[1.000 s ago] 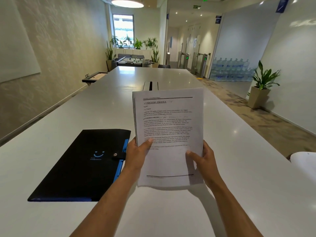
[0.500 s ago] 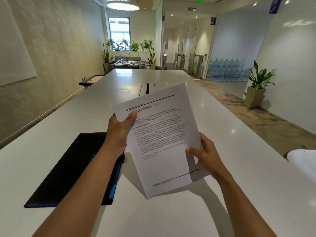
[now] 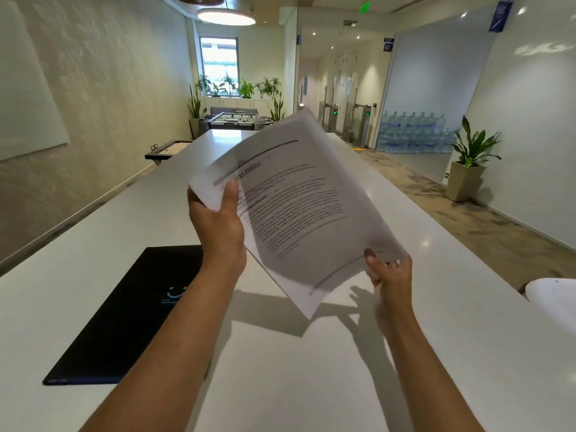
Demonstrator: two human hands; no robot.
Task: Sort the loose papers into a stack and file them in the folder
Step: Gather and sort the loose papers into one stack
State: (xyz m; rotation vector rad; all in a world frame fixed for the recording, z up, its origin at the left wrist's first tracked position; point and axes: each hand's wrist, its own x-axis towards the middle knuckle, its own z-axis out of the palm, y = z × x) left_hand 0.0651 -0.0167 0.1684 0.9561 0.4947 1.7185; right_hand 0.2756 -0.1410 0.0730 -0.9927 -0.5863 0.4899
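Note:
I hold a stack of printed white papers [image 3: 299, 207] in the air above the white table [image 3: 311, 369], tilted with its top edge swung to the right. My left hand [image 3: 218, 226] grips the stack's upper left corner, thumb on the front page. My right hand [image 3: 391, 275] holds the lower right edge; motion blur softens that corner. A black folder [image 3: 124, 316] with a blue smile logo lies closed and flat on the table at the left, partly hidden behind my left forearm.
The long white table runs away from me toward a foosball table [image 3: 233, 118] and plants. A white rounded object [image 3: 551, 300] sits at the table's right edge. Carpeted floor, a potted plant [image 3: 470, 163] and stacked water bottles [image 3: 411, 132] lie to the right.
The papers went from upright in front of me to raised and rotated clockwise. My left hand slid from the bottom left up to the top left corner; my right hand stayed on the lower right.

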